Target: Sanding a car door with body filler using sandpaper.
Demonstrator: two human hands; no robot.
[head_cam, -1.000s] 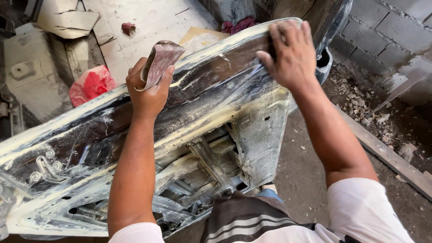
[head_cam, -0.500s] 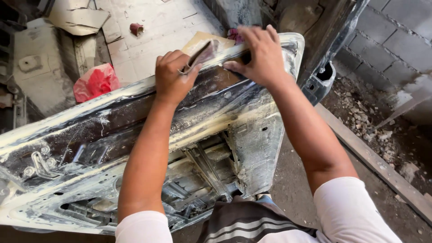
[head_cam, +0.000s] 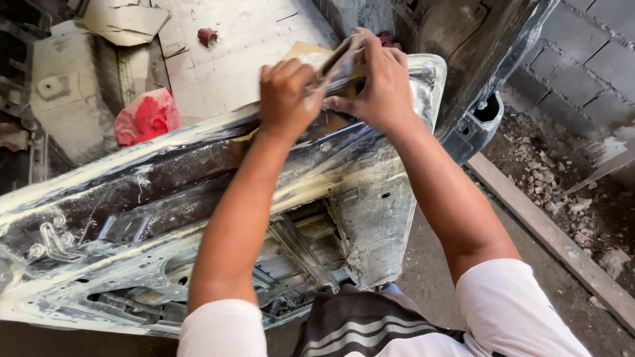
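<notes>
Both hands up at far top edge of old car door [head_cam: 198, 198], door lying across frame, covered in white dust. Left hand [head_cam: 286, 99] clenched round sanding sheet [head_cam: 340, 59], pressing it on edge. Right hand [head_cam: 380, 89] right beside it, fingers curled on same sheet. Red plastic bag [head_cam: 147, 118] on floor behind door, grey block wall [head_cam: 589, 59] on right.

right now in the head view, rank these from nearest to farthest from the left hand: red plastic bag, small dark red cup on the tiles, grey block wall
Measured from the left hand, which grips the sanding sheet at the top edge of the car door panel:
1. Small dark red cup, up and to its left on the pale tiles.
2. Red plastic bag, left of it, beyond the panel.
3. Grey block wall, far right, past the right hand.
</notes>
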